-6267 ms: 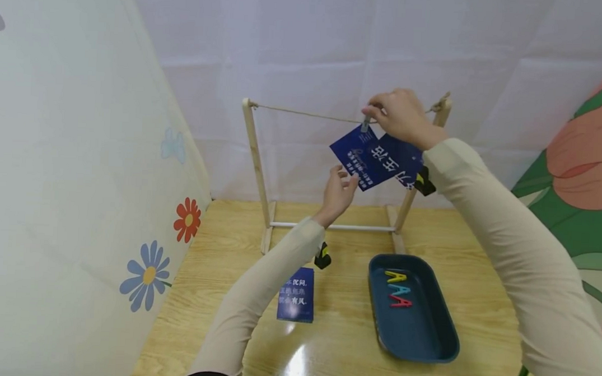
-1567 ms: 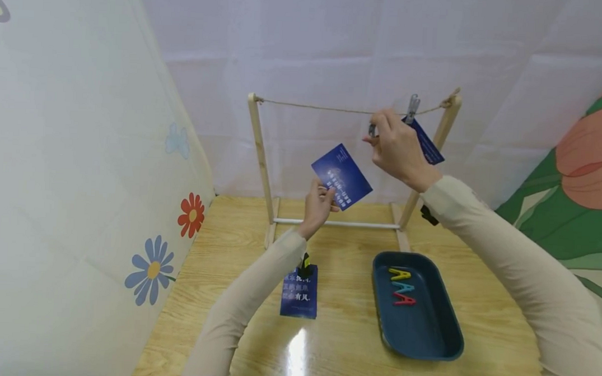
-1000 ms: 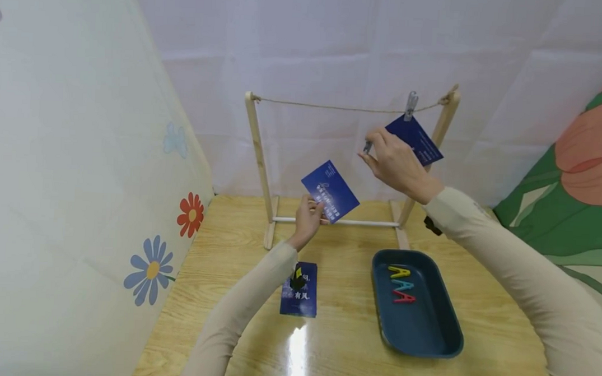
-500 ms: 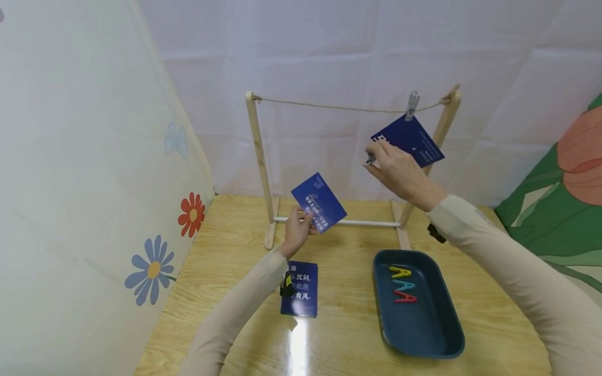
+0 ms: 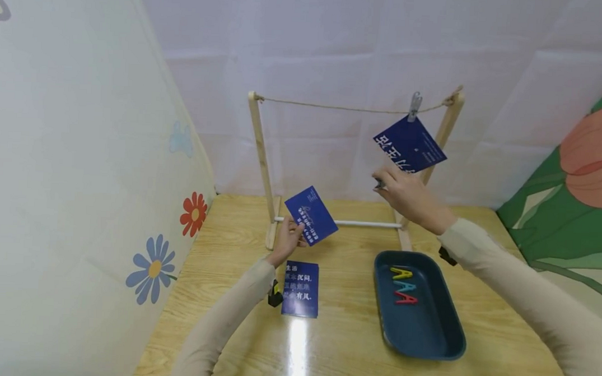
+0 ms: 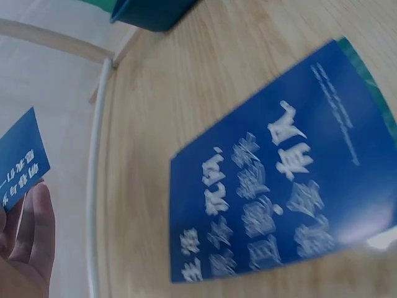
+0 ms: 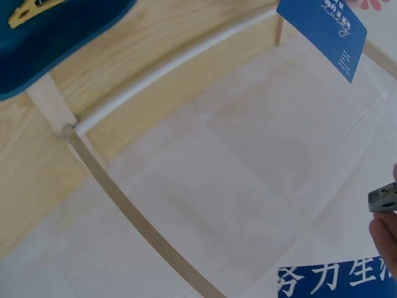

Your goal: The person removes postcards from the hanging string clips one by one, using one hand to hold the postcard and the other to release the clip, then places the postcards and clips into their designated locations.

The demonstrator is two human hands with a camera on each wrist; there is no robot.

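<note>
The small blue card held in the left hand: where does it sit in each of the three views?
Head view: the small blue card is left of centre, pinched by the left hand in front of the wooden rack.
Left wrist view: only its corner shows at the left edge, above the fingers.
Right wrist view: it is at the top right.
Shared landmark: the rack's white bottom rod.

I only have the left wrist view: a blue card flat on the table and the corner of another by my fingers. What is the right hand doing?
Observer: The right hand pinches a small grey clip, below the hanging card.
Operator: How is that card fixed?
Observer: One grey clip pins it to the string, near the right post.
Operator: Any spare clips?
Observer: Three, yellow, blue and red, in the blue tray.
</note>
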